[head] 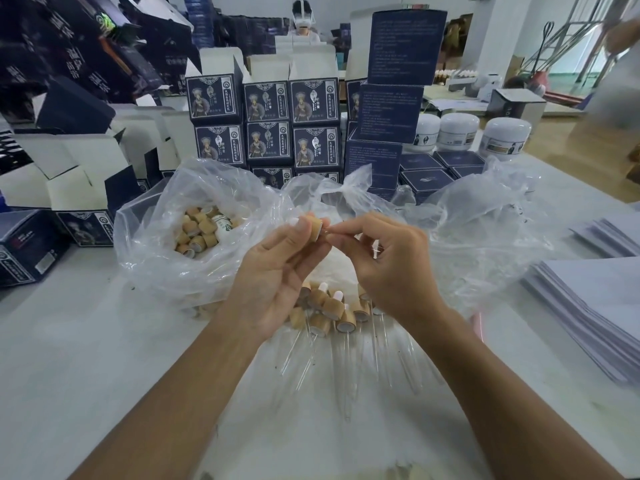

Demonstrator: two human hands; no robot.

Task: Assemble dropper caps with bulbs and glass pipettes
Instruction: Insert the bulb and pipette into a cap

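Working over the white counter (69,358), we see a clear bag (166,258) of loose wooden caps, then a pile of finished droppers (332,310) below our hands; our left hand (277,268) pinches a wooden cap (316,229) at its fingertips, and our right hand (391,261) pinches a thin pipette end, barely visible, against that cap's open side

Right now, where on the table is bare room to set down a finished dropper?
Bare white table lies left of the left forearm, below the clear plastic bag of wooden caps. Another patch lies right of the right forearm, before the grey paper stacks. Between the forearms, finished wooden-capped glass droppers crowd it.
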